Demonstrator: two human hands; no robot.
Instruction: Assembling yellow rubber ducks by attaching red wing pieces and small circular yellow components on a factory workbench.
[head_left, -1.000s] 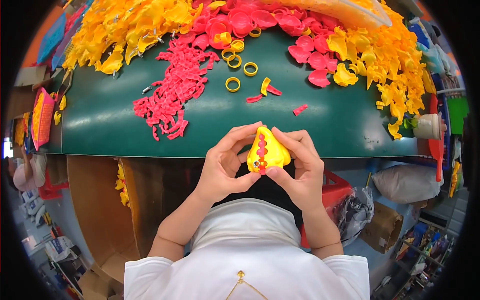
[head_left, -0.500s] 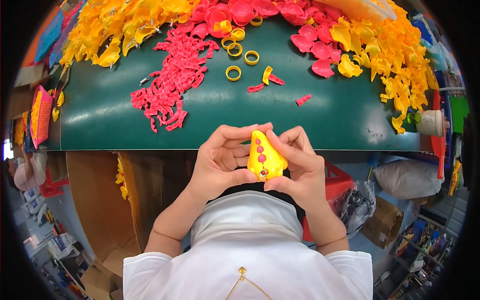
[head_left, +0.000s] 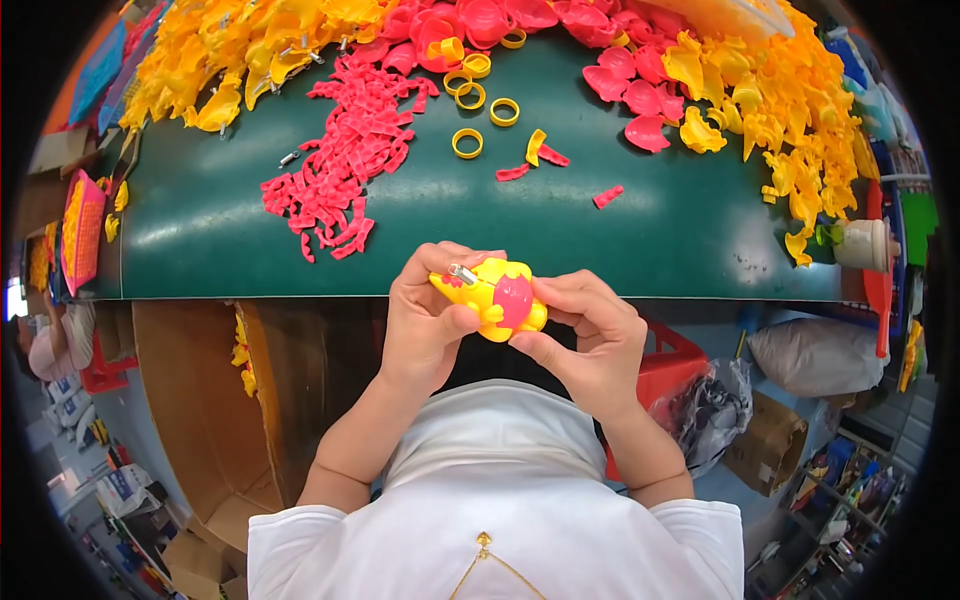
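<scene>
Both my hands hold a yellow plastic toy body [head_left: 482, 290] with a pink oval piece on its side and a small metal pin at its top left. My left hand [head_left: 428, 318] wraps it from the left with the thumb under it. My right hand [head_left: 590, 335] grips it from the right, fingertips by the pink piece. The toy is just in front of the near edge of the green table [head_left: 220, 230].
On the table lie a heap of small pink parts [head_left: 345, 165], several yellow rings [head_left: 467, 143], a few loose pink bits [head_left: 608, 196], yellow parts piled at the far left [head_left: 230, 60] and right [head_left: 790, 130], and pink shells [head_left: 620, 80]. Cardboard boxes [head_left: 200, 400] stand below left.
The toy has been turned in my hands: the row of pink dots faced up before, now a pink oval side piece faces up. Both hands sit slightly lower.
</scene>
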